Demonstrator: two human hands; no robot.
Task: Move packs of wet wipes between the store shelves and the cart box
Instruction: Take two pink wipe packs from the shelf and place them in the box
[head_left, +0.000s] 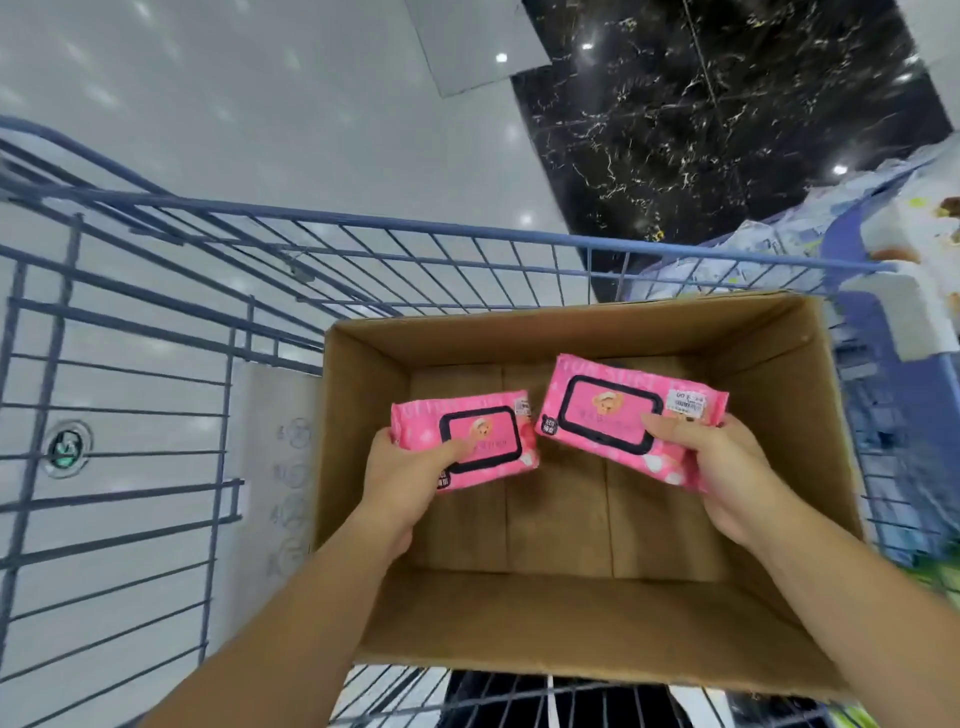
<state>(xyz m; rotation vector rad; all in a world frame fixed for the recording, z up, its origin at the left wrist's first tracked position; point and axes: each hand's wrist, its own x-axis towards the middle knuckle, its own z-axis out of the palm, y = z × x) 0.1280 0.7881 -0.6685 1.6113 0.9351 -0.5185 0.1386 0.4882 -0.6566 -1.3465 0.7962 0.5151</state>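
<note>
Pale tiled floor (208, 104) beneath a blue wire cart (415, 228) holding a cardboard box (519, 325). Over the box, the left grip (400, 467) clasps one pink wipes pack (467, 441) and the right grip (727, 467) clasps another pack (618, 415). Both packs are held flat, probably to stack neatly inside.

Left hand (410, 483), right hand (727, 467), both curled.

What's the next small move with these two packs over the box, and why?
Likely lower both to the box floor and release. The left hand grips the left pink pack, the right hand grips the right pink pack, both held over the open cardboard box, whose floor looks bare.
</note>
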